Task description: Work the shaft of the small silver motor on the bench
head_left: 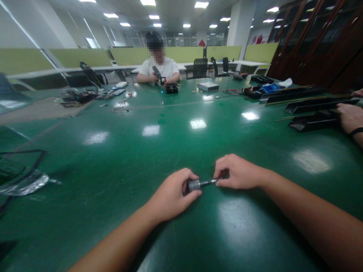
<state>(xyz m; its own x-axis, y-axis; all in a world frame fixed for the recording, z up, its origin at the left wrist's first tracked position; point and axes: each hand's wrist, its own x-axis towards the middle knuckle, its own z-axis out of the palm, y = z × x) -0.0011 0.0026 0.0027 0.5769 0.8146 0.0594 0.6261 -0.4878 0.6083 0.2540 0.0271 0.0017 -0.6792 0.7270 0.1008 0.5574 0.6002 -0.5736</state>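
Note:
My left hand point(177, 194) is wrapped round the thick end of what looks like a screwdriver point(194, 185), low over the green table. It shows a grey collar and a thin, shiny metal shaft pointing right; the rest of the handle is hidden in my palm. At the far end of the shaft, my right hand point(235, 173) pinches the tip between thumb and fingers. The tip itself is mostly covered by those fingers, so I cannot tell whether a separate bit is there.
Across the green table point(127, 151) a person point(159, 70) holds a power tool over a black part point(171, 88). At right, another person's hand point(351, 117) touches black channels point(314, 120). A white box point(208, 87) and cluttered electronics point(82, 94) lie farther back. Clear plastic point(25, 183) is at left.

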